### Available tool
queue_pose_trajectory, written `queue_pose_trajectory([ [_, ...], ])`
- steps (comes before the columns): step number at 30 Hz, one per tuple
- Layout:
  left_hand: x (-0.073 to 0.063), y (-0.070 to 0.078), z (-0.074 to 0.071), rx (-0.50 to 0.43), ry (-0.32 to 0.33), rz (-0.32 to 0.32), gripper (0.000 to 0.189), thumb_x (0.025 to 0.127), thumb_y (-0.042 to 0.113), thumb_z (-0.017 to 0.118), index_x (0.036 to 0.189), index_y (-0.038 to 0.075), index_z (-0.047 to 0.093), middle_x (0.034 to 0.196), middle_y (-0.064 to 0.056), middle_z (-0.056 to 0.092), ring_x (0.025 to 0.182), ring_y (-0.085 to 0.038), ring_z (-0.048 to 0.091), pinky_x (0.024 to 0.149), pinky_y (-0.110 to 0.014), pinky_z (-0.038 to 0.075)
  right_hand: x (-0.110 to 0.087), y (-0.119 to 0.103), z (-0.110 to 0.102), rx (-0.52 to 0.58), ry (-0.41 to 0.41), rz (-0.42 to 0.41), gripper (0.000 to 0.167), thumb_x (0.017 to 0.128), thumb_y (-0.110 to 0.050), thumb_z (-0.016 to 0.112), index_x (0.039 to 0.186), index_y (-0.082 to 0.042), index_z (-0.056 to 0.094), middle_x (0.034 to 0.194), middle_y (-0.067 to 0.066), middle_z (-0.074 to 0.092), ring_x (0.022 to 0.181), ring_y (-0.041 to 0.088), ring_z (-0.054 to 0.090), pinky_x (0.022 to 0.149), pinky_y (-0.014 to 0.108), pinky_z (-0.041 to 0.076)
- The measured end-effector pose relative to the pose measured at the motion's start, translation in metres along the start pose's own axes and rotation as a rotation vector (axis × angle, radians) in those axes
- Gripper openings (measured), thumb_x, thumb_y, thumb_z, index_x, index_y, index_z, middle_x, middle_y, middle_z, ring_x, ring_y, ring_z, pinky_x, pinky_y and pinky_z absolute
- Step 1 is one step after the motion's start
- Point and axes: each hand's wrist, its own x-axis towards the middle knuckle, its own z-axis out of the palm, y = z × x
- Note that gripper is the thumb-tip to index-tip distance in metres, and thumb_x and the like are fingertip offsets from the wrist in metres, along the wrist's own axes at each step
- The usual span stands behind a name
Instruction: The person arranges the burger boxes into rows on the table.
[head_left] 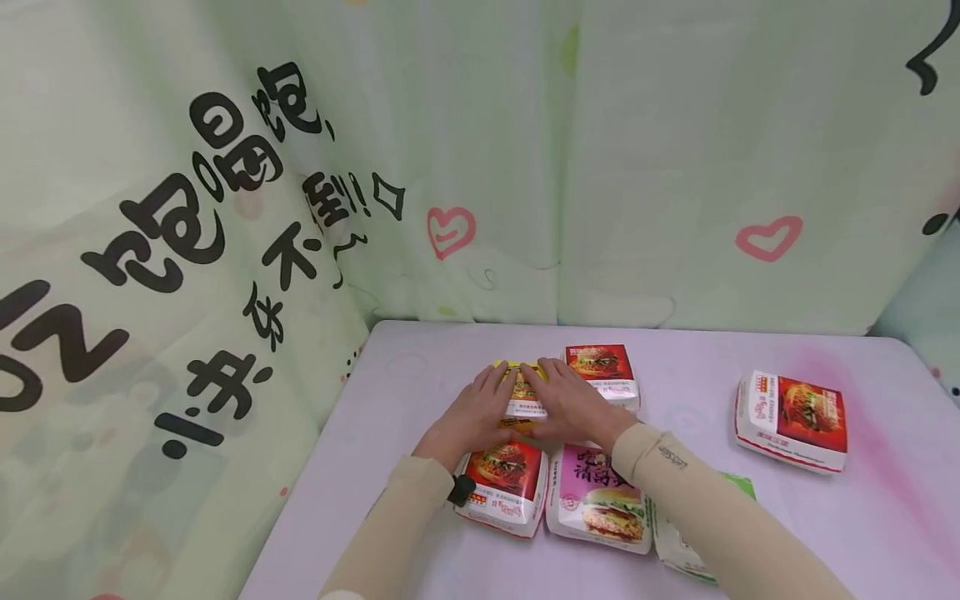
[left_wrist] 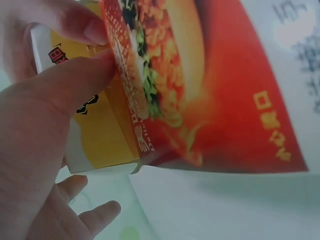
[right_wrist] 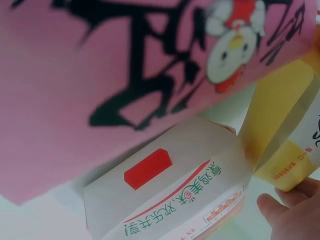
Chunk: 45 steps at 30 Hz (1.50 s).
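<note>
A yellow burger box (head_left: 525, 407) stands near the table's middle, between both hands. My left hand (head_left: 471, 418) grips its left side, the thumb on the near face and the fingers toward the far side. On the right side my right hand (head_left: 576, 408) holds the same box, with its fingertips at a lower corner in the right wrist view. The left wrist view shows the yellow box (left_wrist: 107, 137) behind a red burger box (left_wrist: 210, 85). Just in front of the hands lie this red box and a pink burger box (head_left: 596, 504), partly under the right sleeve.
Another red burger box (head_left: 600, 367) sits right behind the right hand. A white and green box (head_left: 678, 542) is partly hidden under the right forearm. Far to the right lies one more red box (head_left: 798, 421). A printed curtain (head_left: 645, 167) hangs behind the table (head_left: 690, 375).
</note>
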Motion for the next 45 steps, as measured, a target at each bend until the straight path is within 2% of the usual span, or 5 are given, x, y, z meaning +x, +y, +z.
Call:
queue_pose_trajectory([
  [7, 0.0025, 0.0004, 0.0000, 0.046, 0.030, -0.008, 0.090, 0.091, 0.049, 0.066, 0.157, 0.008, 0.021, 0.163, -0.012, 0.024, 0.149, -0.032, 0.029, 0.116, -0.039, 0.039, 0.0014, -0.0005, -0.0001, 0.026, 0.014, 0.003, 0.095, 0.078, -0.048, 0.079, 0.152, -0.005, 0.036, 0.149, 0.024, 0.041, 0.140, 0.040, 0.039, 0.115, 0.053, 0.037],
  [17, 0.0016, -0.0002, 0.0032, 0.007, -0.008, 0.009, 0.083, 0.093, 0.043, 0.066, 0.156, 0.007, 0.025, 0.160, -0.015, 0.029, 0.146, -0.031, 0.035, 0.114, -0.040, 0.042, 0.0013, -0.0038, -0.0007, 0.098, -0.113, 0.065, 0.092, 0.083, -0.051, 0.074, 0.153, -0.007, 0.034, 0.158, 0.024, 0.030, 0.146, 0.043, 0.029, 0.119, 0.055, 0.030],
  [27, 0.0020, -0.0001, 0.0014, -0.042, -0.017, 0.001, 0.082, 0.091, 0.039, 0.070, 0.155, 0.008, 0.028, 0.159, -0.014, 0.031, 0.145, -0.029, 0.036, 0.112, -0.040, 0.044, -0.0011, -0.0049, -0.0069, 0.120, -0.185, 0.078, 0.088, 0.087, -0.045, 0.071, 0.155, -0.007, 0.031, 0.161, 0.024, 0.025, 0.149, 0.043, 0.023, 0.122, 0.056, 0.023],
  [37, 0.0051, 0.0012, 0.0022, -0.055, -0.070, -0.090, 0.075, 0.094, 0.035, 0.068, 0.155, 0.011, 0.031, 0.161, -0.010, 0.030, 0.147, -0.026, 0.034, 0.113, -0.040, 0.044, -0.0047, -0.0055, -0.0029, 0.102, -0.185, 0.104, 0.081, 0.091, -0.043, 0.068, 0.155, -0.010, 0.032, 0.162, 0.020, 0.023, 0.150, 0.041, 0.022, 0.122, 0.058, 0.019],
  [45, 0.0055, 0.0000, 0.0003, -0.071, -0.094, -0.137, 0.075, 0.092, 0.036, 0.069, 0.154, 0.012, 0.034, 0.161, -0.008, 0.031, 0.148, -0.027, 0.032, 0.117, -0.043, 0.038, -0.0049, -0.0041, -0.0040, 0.111, -0.179, 0.069, 0.077, 0.091, -0.047, 0.067, 0.153, -0.013, 0.037, 0.161, 0.018, 0.028, 0.149, 0.040, 0.024, 0.122, 0.058, 0.019],
])
